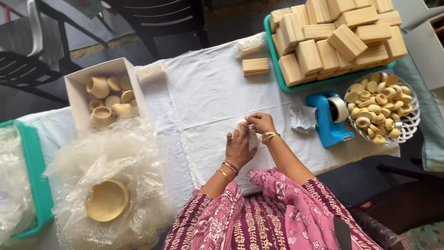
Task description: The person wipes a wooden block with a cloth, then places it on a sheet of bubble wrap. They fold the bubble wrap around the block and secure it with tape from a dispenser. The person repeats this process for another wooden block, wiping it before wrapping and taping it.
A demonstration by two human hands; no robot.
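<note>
A person seated at a worktop [208, 92] draped in white cloth works with both hands close together near its middle. The landmark here is the blue tape dispenser [330, 119], which stands to the right of the hands, likely kept within easy reach for sealing.

The left hand [239, 147] lies palm down, fingers pressing on a small pale wrapped piece [252, 138], seemingly to pin it flat against the cloth. The right hand [261, 122] sits just beyond it, fingertips pinched closed on the upper edge of the same piece. Its grip is narrow and nearly shut; the left grip is flatter, fingers spread rather than curled. The piece lies between the two hands, mostly hidden under them, to the left of the dispenser; what it contains cannot be made out.

A crumpled scrap of wrap [303, 118] lies between the right hand and the dispenser. Beyond the dispenser, a green tray [273, 46] holds stacked wooden blocks [337, 37]. Just right of the dispenser sits a white basket [409, 122] of small wooden rings. Far left of the dispenser, an open white box [76, 95] holds little wooden pots [99, 115], and a wooden bowl [107, 200] rests on bubble wrap [138, 162].
</note>
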